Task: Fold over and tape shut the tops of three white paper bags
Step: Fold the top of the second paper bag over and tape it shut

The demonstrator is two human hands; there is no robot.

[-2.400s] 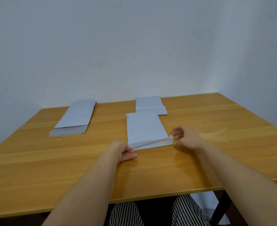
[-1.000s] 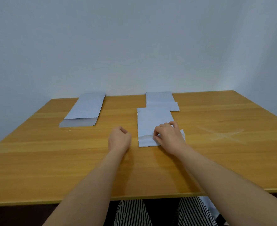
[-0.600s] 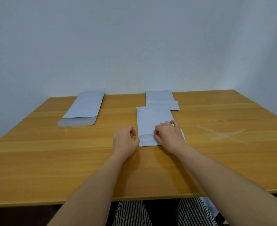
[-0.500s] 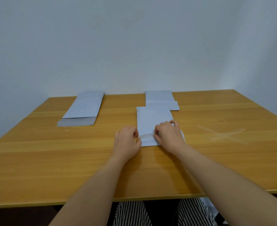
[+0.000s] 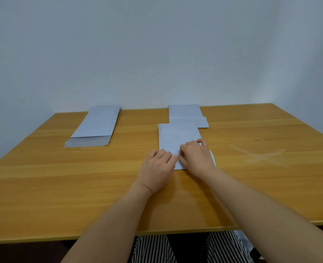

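Observation:
Three white paper bags lie flat on the wooden table (image 5: 61,186). The middle bag (image 5: 177,137) is right in front of me, its near end folded over. My right hand (image 5: 196,156) presses down on that fold with bent fingers and hides most of it. My left hand (image 5: 156,168), fingers curled, touches the bag's near left corner. A short bit of clear tape (image 5: 174,154) shows between the two hands. A second bag (image 5: 185,114) lies just behind the middle one, its near end folded. The third bag (image 5: 98,124) lies at the far left.
Two strips of clear tape form a cross (image 5: 261,157) stuck on the table to the right of my hands. A plain wall rises behind the table's far edge. Striped trousers show below the near edge.
My hands earlier held a strip of tape stretched over the bag's fold. The right hand then pressed it down, and the left hand slid right until it touched the bag's corner.

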